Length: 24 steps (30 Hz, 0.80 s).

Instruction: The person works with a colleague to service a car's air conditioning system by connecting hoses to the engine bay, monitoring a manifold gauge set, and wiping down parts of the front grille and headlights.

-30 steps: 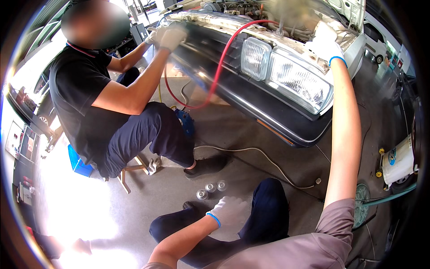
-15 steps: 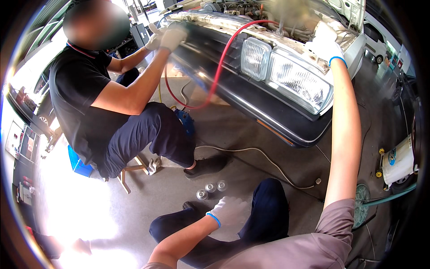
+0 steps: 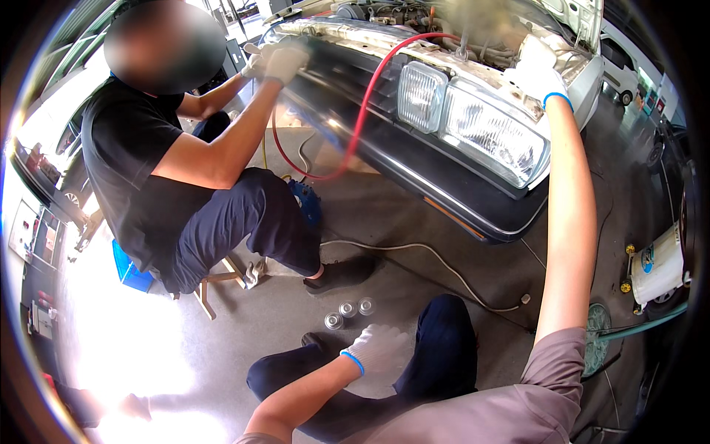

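1. Grey concrete workshop floor [image 3: 244,351] runs under everything, with strong glare toward the left where we're looking down.
2. Biggest thing on it: a white car with an open engine bay [image 3: 589,92], nose toward us. Its long black bumper with a bright trim strip [image 3: 458,177] slants across the middle of our view.
3. To our left sits a co-worker in a black short-sleeved top and dark trousers [image 3: 144,166], low on a small wooden stool [image 3: 214,279], both white-gloved hands up at the far end of the car's nose.
4. Off to our right we've got a white drum-shaped container with yellow wheels [image 3: 658,270].
5. Right in front of us, two clear ribbed-glass headlights [image 3: 492,133] sit side by side above the bumper.
6. One glossy red hose [image 3: 362,122] loops from the engine bay down past the bumper.
7. Our right hand in a blue-cuffed white glove [image 3: 538,80] is at the car's front corner, just past the headlights. It's washed out, so we can't tell if it's gripping anything.
8. Our left hand, gloved the same [image 3: 376,348], is between our knees, fingers blurry; we can't tell whether they're curled or spread.
9. Smallest: three round silver-topped cans [image 3: 348,308] clustered on the floor, just beyond that left hand.
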{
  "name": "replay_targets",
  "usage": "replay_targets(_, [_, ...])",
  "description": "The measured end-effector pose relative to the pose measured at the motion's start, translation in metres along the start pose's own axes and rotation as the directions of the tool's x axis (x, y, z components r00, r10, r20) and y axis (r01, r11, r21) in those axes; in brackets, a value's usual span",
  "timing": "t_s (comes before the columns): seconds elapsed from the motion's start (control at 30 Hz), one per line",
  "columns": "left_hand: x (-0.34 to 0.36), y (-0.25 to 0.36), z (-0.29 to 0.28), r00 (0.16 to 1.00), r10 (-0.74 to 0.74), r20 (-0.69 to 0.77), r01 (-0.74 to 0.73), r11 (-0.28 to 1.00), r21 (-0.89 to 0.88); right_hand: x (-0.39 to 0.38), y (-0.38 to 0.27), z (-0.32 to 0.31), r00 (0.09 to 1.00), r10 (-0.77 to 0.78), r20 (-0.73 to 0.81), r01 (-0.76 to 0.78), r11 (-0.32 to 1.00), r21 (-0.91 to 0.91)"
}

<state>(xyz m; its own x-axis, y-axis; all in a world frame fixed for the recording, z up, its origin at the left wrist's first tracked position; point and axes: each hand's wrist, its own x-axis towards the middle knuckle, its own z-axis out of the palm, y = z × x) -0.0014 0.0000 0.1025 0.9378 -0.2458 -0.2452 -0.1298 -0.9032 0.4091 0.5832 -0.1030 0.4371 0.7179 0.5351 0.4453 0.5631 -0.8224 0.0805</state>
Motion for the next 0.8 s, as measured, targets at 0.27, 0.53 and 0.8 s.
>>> replay_targets(0.27, [0.000, 0.003, -0.003, 1.000, 0.007, -0.001, -0.007, 1.000, 0.007, 0.019, 0.022, 0.022, 0.996, -0.085, 0.012, 0.085, 0.994, -0.066])
replay_targets(0.53, [0.000, -0.001, 0.004, 1.000, 0.005, -0.012, -0.005, 1.000, 0.006, -0.013, -0.017, -0.032, 0.987, 0.084, 0.139, -0.082, 0.996, -0.018])
replay_targets(0.8, [0.001, 0.001, -0.001, 1.000, -0.005, 0.016, 0.005, 1.000, -0.002, -0.001, -0.006, -0.020, 0.985, 0.039, 0.168, -0.028, 0.998, -0.062])
